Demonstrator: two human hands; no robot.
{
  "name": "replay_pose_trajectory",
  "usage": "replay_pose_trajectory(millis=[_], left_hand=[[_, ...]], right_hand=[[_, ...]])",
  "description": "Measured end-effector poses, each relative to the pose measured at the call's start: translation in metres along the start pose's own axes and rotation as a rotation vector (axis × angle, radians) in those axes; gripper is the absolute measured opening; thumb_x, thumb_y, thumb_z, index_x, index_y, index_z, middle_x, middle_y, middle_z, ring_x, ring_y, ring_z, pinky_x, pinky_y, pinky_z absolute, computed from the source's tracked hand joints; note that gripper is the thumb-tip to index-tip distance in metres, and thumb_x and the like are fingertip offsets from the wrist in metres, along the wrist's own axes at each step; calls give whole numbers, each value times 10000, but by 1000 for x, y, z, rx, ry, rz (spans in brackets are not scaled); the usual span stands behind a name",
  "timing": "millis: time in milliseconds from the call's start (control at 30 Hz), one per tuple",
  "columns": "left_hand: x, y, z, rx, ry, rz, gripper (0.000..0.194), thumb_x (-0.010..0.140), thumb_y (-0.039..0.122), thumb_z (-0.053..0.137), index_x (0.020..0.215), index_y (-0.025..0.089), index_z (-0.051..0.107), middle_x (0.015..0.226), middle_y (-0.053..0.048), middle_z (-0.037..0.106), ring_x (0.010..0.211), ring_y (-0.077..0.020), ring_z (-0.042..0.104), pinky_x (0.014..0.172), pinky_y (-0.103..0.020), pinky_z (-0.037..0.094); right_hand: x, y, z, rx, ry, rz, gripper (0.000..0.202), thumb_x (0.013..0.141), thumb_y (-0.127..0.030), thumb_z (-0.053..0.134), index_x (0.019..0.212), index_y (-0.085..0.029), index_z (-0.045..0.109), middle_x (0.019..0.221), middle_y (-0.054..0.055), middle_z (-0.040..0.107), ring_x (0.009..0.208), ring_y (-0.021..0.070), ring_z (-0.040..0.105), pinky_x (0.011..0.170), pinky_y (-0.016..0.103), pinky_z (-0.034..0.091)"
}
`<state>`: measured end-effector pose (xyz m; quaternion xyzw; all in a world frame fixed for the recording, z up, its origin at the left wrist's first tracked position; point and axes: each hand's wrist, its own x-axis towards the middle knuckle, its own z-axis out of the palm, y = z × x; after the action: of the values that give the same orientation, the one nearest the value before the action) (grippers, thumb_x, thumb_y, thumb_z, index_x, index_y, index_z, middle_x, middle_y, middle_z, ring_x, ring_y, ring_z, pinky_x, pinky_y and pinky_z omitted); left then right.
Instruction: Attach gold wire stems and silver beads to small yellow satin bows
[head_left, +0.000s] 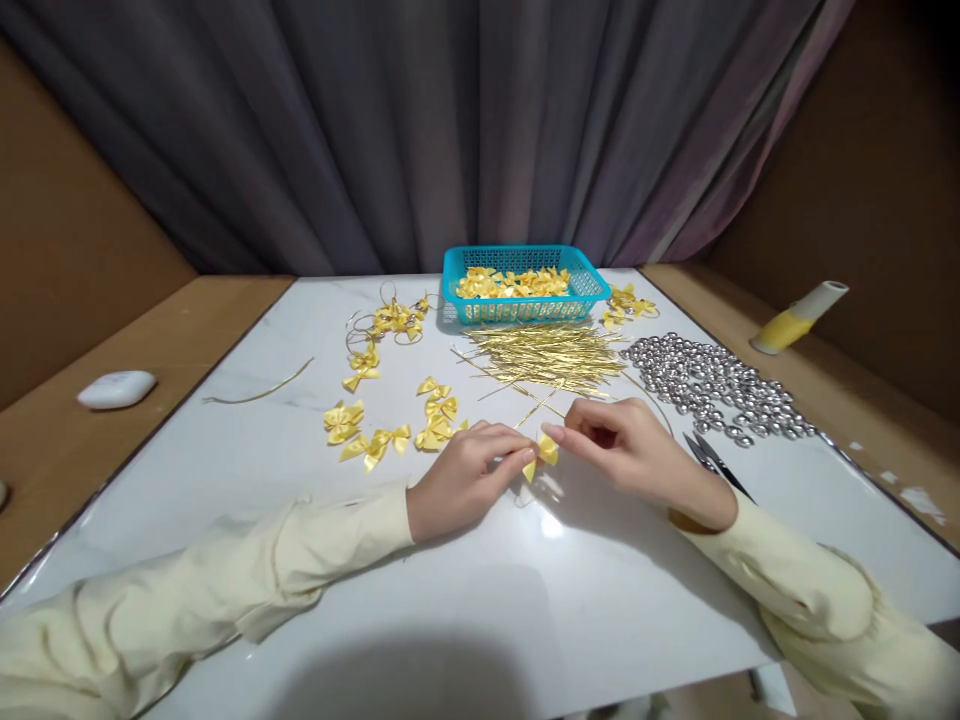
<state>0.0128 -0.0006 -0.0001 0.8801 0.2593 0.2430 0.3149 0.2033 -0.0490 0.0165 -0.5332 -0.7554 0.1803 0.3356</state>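
A small yellow ribbon bow (548, 449) is held just above the white tabletop between my two hands. My left hand (474, 470) pinches its left side between thumb and fingers. From the right, my right hand (626, 445) grips the bow's other side with thumb and forefinger. A thin loop of cord or wire shows faintly under the bow; where it attaches is hidden. Left of my hands lie several loose yellow bows (439, 410). Just beyond my fingers is a heap of gold twist ties (551, 355), a few strands reaching toward my hands.
A blue basket (525, 312) with yellow bows stands at the back. Silver beads (705, 385) spread at the right, near black scissors (716, 462). Bows with gold cords (397, 318) lie back left. A white oval object (117, 389) and a yellow-white tube (801, 317) sit on the side ledges.
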Motion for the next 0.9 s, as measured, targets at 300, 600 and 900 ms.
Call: replay_pose_trajectory(millis=[300, 600, 900], left_hand=[[-4, 7, 4, 11, -25, 104, 219, 836, 152, 430, 771, 173, 638, 726, -41, 657, 730, -156, 572, 743, -282, 417], [-1, 13, 0, -118, -85, -41, 253, 848, 234, 449, 771, 176, 682, 757, -31, 675, 749, -154, 594, 739, -249, 431], [1, 16, -6, -400, -229, -269, 332, 837, 350, 474, 739, 128, 700, 722, -60, 690, 684, -160, 611, 680, -256, 463]], right_hand=[[-1, 0, 25, -57, -157, -15, 370, 911, -350, 369, 614, -169, 493, 483, -49, 428, 429, 68, 382, 463, 202, 270], [2, 5, 31, 354, -176, 174, 458, 842, -472, 440, 513, -154, 470, 447, -59, 340, 434, 65, 287, 415, 202, 234], [2, -2, 22, 432, -105, 376, 476, 788, -469, 525, 471, -184, 312, 458, -75, 213, 443, 62, 193, 408, 226, 155]])
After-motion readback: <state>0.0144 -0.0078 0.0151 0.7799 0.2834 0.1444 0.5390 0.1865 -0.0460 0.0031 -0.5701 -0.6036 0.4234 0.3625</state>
